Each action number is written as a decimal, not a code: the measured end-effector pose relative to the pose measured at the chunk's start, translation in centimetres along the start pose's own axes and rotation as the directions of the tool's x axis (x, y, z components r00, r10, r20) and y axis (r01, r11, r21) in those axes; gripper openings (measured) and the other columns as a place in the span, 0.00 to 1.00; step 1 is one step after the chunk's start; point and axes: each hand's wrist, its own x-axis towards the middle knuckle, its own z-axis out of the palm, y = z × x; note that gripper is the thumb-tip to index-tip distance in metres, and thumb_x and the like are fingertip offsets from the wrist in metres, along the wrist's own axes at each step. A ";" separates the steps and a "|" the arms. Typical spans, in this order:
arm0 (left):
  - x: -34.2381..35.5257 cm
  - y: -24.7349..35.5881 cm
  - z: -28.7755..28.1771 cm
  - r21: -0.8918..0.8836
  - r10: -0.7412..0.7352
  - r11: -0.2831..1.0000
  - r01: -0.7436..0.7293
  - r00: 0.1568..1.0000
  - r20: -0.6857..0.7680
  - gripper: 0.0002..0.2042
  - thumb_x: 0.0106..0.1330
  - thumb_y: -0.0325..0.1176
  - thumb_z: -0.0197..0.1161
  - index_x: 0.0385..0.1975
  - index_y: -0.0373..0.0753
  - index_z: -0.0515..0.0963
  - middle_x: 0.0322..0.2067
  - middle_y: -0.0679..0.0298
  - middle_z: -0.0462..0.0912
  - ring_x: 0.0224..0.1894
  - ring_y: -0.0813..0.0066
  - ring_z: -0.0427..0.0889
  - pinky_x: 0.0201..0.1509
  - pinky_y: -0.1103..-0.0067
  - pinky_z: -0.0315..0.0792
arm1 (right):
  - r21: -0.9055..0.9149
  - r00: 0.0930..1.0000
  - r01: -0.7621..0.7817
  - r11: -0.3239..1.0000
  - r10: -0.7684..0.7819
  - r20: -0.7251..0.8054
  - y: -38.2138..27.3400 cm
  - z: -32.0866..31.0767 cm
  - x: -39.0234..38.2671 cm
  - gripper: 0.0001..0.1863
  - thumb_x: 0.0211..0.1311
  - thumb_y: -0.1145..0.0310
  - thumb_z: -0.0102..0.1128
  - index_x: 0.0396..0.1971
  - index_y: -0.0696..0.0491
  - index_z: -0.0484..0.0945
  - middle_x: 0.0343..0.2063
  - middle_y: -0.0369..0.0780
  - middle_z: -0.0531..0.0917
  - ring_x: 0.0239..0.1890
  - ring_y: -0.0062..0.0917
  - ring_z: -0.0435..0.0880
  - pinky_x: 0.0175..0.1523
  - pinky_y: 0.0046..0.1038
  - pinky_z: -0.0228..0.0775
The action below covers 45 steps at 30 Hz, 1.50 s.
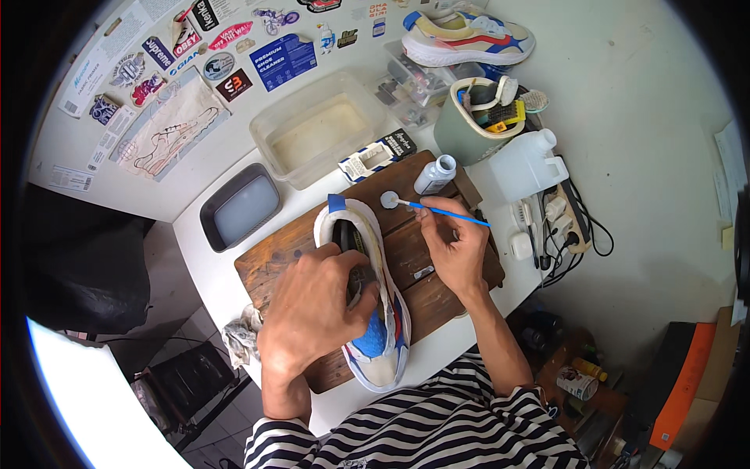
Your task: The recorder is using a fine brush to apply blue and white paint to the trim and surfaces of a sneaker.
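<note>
A white, blue and red sneaker (379, 367) lies on a brown wooden board (273, 270), its toe toward me and its heel away. My left hand (316, 301) is closed on it, fingers reaching into the opening and the thumb by the blue tongue area. Part of the shoe's near side is hidden under that hand. In my right hand (455, 248), pinched between thumb and fingers, is a thin blue paintbrush (457, 216). Its tip touches a small round dish of pale liquid (389, 200). Just beyond stands an uncapped bottle (435, 175) with a greyish label.
A clear plastic tub (269, 141) and a dark tray of cloudy liquid (242, 207) stand at the back left. A second sneaker (469, 39) rests on boxes at the back. To the right are a brush bucket (461, 129), a white jug (525, 168) and a cabled power strip (576, 223).
</note>
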 end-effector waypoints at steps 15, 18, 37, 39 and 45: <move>0.6 -3.1 -0.2 -0.239 0.255 0.940 -0.244 0.967 0.018 0.17 0.51 0.36 0.74 0.38 0.33 0.87 0.25 0.54 0.79 0.23 0.57 0.81 0.29 0.67 0.73 | -0.014 0.997 -0.046 0.999 0.045 -0.060 1.2 0.9 -0.7 0.09 0.66 0.79 0.67 0.45 0.59 0.84 0.33 0.42 0.90 0.35 0.25 0.90 0.41 0.26 0.81; 0.3 -2.9 -0.4 -0.218 0.208 0.956 -0.193 0.977 0.045 0.17 0.51 0.35 0.73 0.39 0.33 0.87 0.26 0.53 0.79 0.23 0.57 0.81 0.28 0.67 0.73 | -0.023 0.997 -0.059 0.998 0.057 -0.058 1.0 0.9 -0.9 0.09 0.66 0.79 0.67 0.45 0.59 0.83 0.34 0.43 0.90 0.36 0.26 0.91 0.42 0.26 0.81; 0.2 -2.8 -0.8 -0.186 0.195 0.966 -0.178 0.978 0.077 0.16 0.53 0.34 0.70 0.42 0.35 0.89 0.27 0.50 0.80 0.24 0.53 0.82 0.31 0.64 0.75 | 0.024 0.991 -0.089 0.996 0.091 -0.102 1.4 1.9 -1.5 0.07 0.68 0.78 0.66 0.44 0.59 0.83 0.29 0.39 0.88 0.28 0.15 0.81 0.35 0.22 0.74; 0.2 -3.0 -0.8 -0.205 0.205 0.961 -0.186 0.976 0.079 0.17 0.53 0.35 0.70 0.42 0.36 0.89 0.27 0.50 0.80 0.25 0.53 0.82 0.31 0.64 0.75 | 0.027 0.990 -0.093 0.995 0.095 -0.104 1.3 1.9 -1.5 0.07 0.68 0.78 0.66 0.44 0.59 0.83 0.29 0.39 0.87 0.27 0.14 0.79 0.34 0.21 0.72; 0.4 -3.2 -0.7 -0.179 0.224 0.962 -0.205 0.970 0.092 0.17 0.53 0.35 0.70 0.43 0.36 0.89 0.28 0.50 0.81 0.25 0.53 0.83 0.32 0.65 0.76 | -0.033 0.989 -0.110 0.993 0.106 -0.100 1.6 1.7 -1.6 0.07 0.67 0.78 0.66 0.44 0.59 0.83 0.28 0.38 0.87 0.25 0.13 0.77 0.31 0.21 0.71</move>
